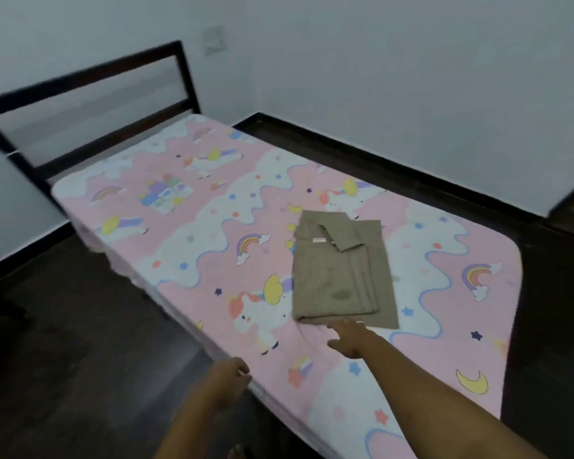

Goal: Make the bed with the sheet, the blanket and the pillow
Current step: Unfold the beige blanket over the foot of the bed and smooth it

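Note:
A single bed carries a pink and white sheet [193, 246] printed with unicorns and rainbows, spread flat over the mattress. A folded khaki-brown cloth [335, 276] lies on the sheet toward the foot half. My right hand [348, 339] reaches over the bed with fingers spread, its fingertips at the near edge of the folded cloth, holding nothing. My left hand [229, 376] hovers at the near side edge of the mattress with fingers loosely curled, empty. No pillow is in view.
A dark metal headboard [90, 104] stands at the far left end against white walls. Dark wooden floor [80, 342] runs along the near side, and a dark strip of floor [411, 173] lies between the bed and the far wall.

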A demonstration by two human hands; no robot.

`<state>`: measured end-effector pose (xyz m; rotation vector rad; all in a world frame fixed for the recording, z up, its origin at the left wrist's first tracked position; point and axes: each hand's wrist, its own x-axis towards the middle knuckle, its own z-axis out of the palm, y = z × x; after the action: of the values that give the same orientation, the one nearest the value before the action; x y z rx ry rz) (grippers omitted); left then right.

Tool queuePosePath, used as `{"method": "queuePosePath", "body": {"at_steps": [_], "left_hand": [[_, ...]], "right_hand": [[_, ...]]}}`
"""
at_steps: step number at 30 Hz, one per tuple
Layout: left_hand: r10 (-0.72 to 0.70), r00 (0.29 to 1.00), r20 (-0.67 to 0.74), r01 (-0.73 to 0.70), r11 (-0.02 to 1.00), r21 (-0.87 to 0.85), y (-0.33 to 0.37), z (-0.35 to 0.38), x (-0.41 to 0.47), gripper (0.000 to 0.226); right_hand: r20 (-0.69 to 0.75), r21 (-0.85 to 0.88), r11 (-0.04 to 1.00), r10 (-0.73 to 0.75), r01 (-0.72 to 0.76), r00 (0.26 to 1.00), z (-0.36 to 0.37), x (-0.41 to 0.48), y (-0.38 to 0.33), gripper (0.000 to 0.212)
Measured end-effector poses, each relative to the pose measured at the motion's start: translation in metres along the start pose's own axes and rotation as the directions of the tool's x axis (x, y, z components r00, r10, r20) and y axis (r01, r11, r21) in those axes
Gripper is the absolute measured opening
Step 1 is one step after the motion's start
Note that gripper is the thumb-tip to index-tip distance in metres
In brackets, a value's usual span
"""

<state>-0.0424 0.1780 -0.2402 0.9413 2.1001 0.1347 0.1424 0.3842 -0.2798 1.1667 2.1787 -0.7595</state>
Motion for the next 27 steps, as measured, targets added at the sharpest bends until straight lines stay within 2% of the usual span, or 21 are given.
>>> {"method": "queuePosePath", "body": {"at_steps": [2, 7, 10, 13, 18, 20, 23, 27], "left_hand": [[0.081, 0.997, 0.011, -0.082, 0.996, 0.042, 0.002, -0.020, 0.026, 0.024], [0.194, 0.980, 0.047, -0.198, 0.976, 0.089, 0.017, -0.068, 0.086, 0.029], [0.231, 0.968, 0.097, -0.241, 0.964, 0.112, 0.033, -0.078, 0.115, 0.024], [0.263, 0.947, 0.185, -0.283, 0.955, 0.093, 0.052, -0.070, 0.135, 0.007], [0.266, 0.921, 0.287, -0.311, 0.942, 0.126, 0.075, -0.051, 0.168, 0.022], [0.245, 0.912, 0.330, -0.310, 0.937, 0.162, 0.084, -0.048, 0.183, 0.022], [0.238, 0.907, 0.349, -0.317, 0.929, 0.189, 0.096, -0.051, 0.210, 0.010], [0.235, 0.909, 0.344, -0.318, 0.925, 0.207, 0.110, -0.055, 0.244, 0.011]], "right_hand": [[0.010, 0.025, 0.994, 0.109, -0.109, 0.994, 0.003, -0.001, 0.014, 0.056], [0.017, 0.160, 0.949, 0.273, -0.272, 0.962, 0.008, 0.000, 0.018, 0.054], [0.010, 0.252, 0.919, 0.309, -0.302, 0.951, 0.011, 0.013, 0.012, 0.054], [0.022, 0.320, 0.890, 0.336, -0.325, 0.942, 0.012, 0.027, 0.011, 0.054], [0.054, 0.450, 0.817, 0.379, -0.361, 0.924, 0.008, 0.061, 0.031, 0.056], [0.069, 0.517, 0.769, 0.399, -0.375, 0.914, 0.006, 0.081, 0.042, 0.058], [0.089, 0.611, 0.685, 0.439, -0.397, 0.894, 0.000, 0.108, 0.056, 0.055], [0.159, 0.749, 0.508, 0.487, -0.426, 0.859, -0.006, 0.142, 0.071, 0.056]]}}
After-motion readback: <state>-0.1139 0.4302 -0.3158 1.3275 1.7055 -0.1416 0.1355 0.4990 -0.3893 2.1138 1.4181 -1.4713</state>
